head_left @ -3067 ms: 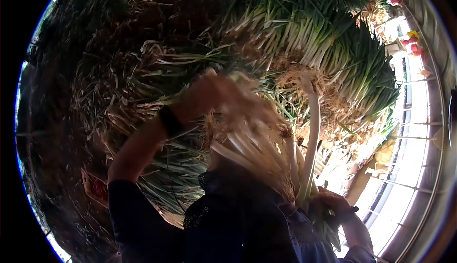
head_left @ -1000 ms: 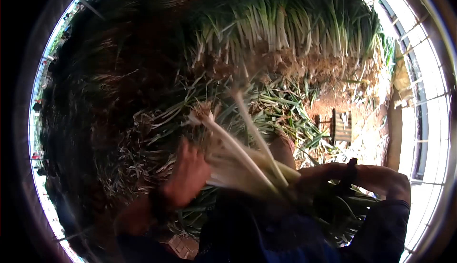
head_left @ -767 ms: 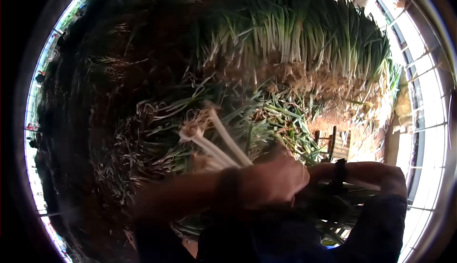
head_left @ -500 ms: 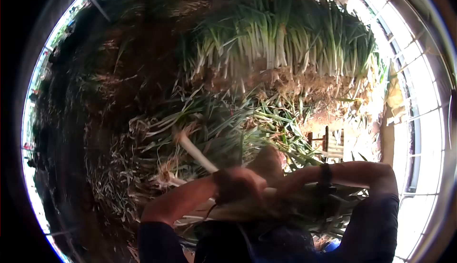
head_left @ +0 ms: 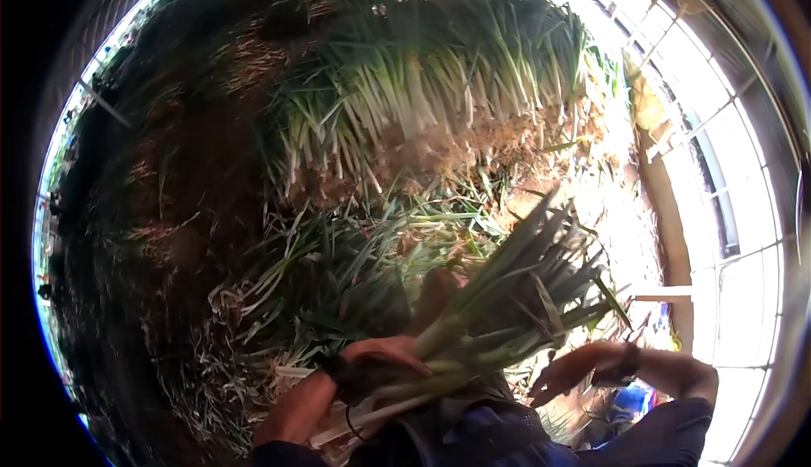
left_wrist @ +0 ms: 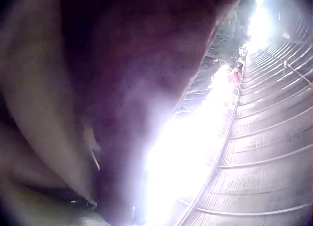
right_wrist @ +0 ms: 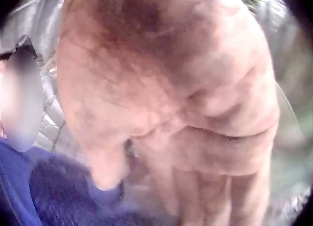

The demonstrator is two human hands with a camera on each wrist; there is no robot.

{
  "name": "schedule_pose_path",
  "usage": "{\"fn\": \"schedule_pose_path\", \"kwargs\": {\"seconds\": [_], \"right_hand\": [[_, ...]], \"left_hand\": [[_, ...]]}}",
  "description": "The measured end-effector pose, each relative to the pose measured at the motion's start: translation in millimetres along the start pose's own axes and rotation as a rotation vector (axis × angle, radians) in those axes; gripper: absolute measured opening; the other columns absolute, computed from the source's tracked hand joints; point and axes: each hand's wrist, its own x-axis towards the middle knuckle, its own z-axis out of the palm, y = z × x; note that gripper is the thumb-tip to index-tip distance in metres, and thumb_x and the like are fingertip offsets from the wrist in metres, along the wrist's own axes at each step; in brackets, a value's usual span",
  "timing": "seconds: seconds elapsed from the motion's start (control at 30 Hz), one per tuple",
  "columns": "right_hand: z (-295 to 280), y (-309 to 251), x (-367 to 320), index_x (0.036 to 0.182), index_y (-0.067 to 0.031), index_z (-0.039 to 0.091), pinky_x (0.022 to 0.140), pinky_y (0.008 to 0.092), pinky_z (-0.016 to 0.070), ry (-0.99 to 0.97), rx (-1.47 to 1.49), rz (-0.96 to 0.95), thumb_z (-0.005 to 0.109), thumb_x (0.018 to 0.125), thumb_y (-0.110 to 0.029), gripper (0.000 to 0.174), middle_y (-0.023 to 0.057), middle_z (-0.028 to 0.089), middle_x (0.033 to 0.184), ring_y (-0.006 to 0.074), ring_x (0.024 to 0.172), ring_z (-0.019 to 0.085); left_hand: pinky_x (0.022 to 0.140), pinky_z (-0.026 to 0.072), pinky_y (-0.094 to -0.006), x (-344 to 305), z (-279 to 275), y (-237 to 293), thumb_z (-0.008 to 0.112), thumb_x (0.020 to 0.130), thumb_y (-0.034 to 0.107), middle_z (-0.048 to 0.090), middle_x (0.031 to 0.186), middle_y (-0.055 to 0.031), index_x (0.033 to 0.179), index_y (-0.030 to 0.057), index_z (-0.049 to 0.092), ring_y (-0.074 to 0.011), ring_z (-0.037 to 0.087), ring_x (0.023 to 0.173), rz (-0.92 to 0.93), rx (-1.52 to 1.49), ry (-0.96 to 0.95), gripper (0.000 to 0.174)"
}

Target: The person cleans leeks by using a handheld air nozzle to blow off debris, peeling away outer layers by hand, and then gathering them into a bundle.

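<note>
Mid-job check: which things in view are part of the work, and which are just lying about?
Part of the work:
- leek bundle
- left hand, gripping it
- right hand, near it, holding nothing
- leek row, probably the same crop

Lying about:
- loose leaves on the ground
- dry scraps
- blue item, too unclear to identify
</note>
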Motion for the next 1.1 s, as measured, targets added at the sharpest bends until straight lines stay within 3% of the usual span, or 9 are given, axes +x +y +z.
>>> {"fn": "schedule_pose_path", "kwargs": {"seconds": [0.17, 0.3, 0.57, 0.63, 0.8, 0.97, 1.03, 1.07, 1.1], "right_hand": [[50, 82, 104, 0.136, 0.0000, 0.059, 0.091, 0.0360, 0.0561, 0.413, 0.090, 0.168, 0.077, 0.091, -0.045, 0.066, 0.0177, 0.069, 0.126, 0.0233, 0.107, 0.068], [41, 96, 143, 0.132, 0.0010, 0.060, 0.087, 0.0352, 0.0569, 0.726, 0.229, 0.200, 0.079, 0.088, -0.040, 0.063, 0.0168, 0.070, 0.119, 0.0228, 0.102, 0.068], [-32, 58, 155, 0.127, 0.0024, 0.061, 0.079, 0.0341, 0.0576, 0.882, 0.654, -0.312, 0.079, 0.085, -0.029, 0.055, 0.0162, 0.070, 0.106, 0.0223, 0.092, 0.070], [-57, 39, 148, 0.126, 0.0027, 0.061, 0.077, 0.0338, 0.0578, 0.864, 0.751, -0.471, 0.079, 0.085, -0.026, 0.053, 0.0160, 0.070, 0.103, 0.0222, 0.090, 0.070], [-153, -2, 121, 0.122, 0.0036, 0.062, 0.072, 0.0331, 0.0583, 0.794, 0.882, -0.792, 0.079, 0.083, -0.019, 0.048, 0.0156, 0.071, 0.095, 0.0219, 0.083, 0.071], [-316, -34, 69, 0.119, 0.0044, 0.063, 0.067, 0.0324, 0.0587, 0.816, 0.861, -1.053, 0.080, 0.081, -0.012, 0.044, 0.0152, 0.071, 0.087, 0.0216, 0.077, 0.071], [-396, -55, 41, 0.118, 0.0047, 0.063, 0.065, 0.0321, 0.0589, 0.861, 0.806, -1.186, 0.080, 0.081, -0.009, 0.043, 0.0150, 0.071, 0.084, 0.0215, 0.075, 0.072], [-438, -74, 18, 0.105, 0.0028, 0.063, 0.053, 0.0293, 0.0548, 0.962, 0.817, -1.078, 0.074, 0.081, -0.006, 0.029, 0.0130, 0.068, 0.078, 0.0189, 0.065, 0.068], [-477, -106, -20, 0.104, 0.0034, 0.063, 0.060, 0.0294, 0.0572, 0.871, 0.959, -1.068, 0.069, 0.079, 0.000, 0.026, 0.0125, 0.068, 0.086, 0.0195, 0.071, 0.067]], "left_hand": [[0.093, 0.0493, -0.0302, 16, -17, -25, 0.083, 0.081, 0.039, 0.069, 0.123, -0.0076, 0.138, 0.0010, 0.060, -0.0158, 0.063, 0.104, -0.169, 0.072, 0.007, 0.073], [0.093, 0.0492, -0.0304, 12, -16, -17, 0.083, 0.080, 0.042, 0.069, 0.123, -0.0069, 0.138, 0.0011, 0.060, -0.0157, 0.063, 0.105, -0.029, -0.101, 0.018, 0.074], [0.095, 0.0507, -0.0322, 41, -58, -25, 0.083, 0.081, 0.038, 0.069, 0.123, -0.0059, 0.140, 0.0024, 0.058, -0.0156, 0.063, 0.106, -0.105, 0.021, -0.040, 0.073], [0.099, 0.0502, -0.0323, 31, -61, 8, 0.084, 0.081, 0.032, 0.066, 0.127, -0.0059, 0.140, 0.0022, 0.057, -0.0160, 0.062, 0.111, -0.015, -0.061, 0.079, 0.071], [0.103, 0.0479, -0.0326, 38, -107, 48, 0.085, 0.081, 0.025, 0.063, 0.133, -0.0088, 0.143, 0.0016, 0.054, -0.0178, 0.059, 0.119, -0.023, -0.194, 0.129, 0.074], [0.107, 0.0469, -0.0350, 45, -178, 171, 0.082, 0.084, 0.021, 0.057, 0.142, -0.0128, 0.147, 0.0010, 0.048, -0.0226, 0.056, 0.128, -0.016, -0.188, 0.399, 0.075], [0.111, 0.0458, -0.0371, 53, -225, 203, 0.078, 0.086, 0.016, 0.046, 0.153, -0.0140, 0.151, 0.0008, 0.043, -0.0264, 0.053, 0.134, 0.341, -0.393, 0.455, 0.076], [0.111, 0.0458, -0.0371, 63, -246, 226, 0.078, 0.086, 0.016, 0.046, 0.153, -0.0140, 0.151, 0.0008, 0.043, -0.0264, 0.053, 0.134, 0.322, -0.419, 0.453, 0.076], [0.109, 0.0462, -0.0382, 77, -272, 256, 0.077, 0.084, 0.011, 0.053, 0.144, -0.0130, 0.141, 0.0041, 0.052, -0.0262, 0.056, 0.130, 0.379, -0.353, 0.589, 0.063]]}}
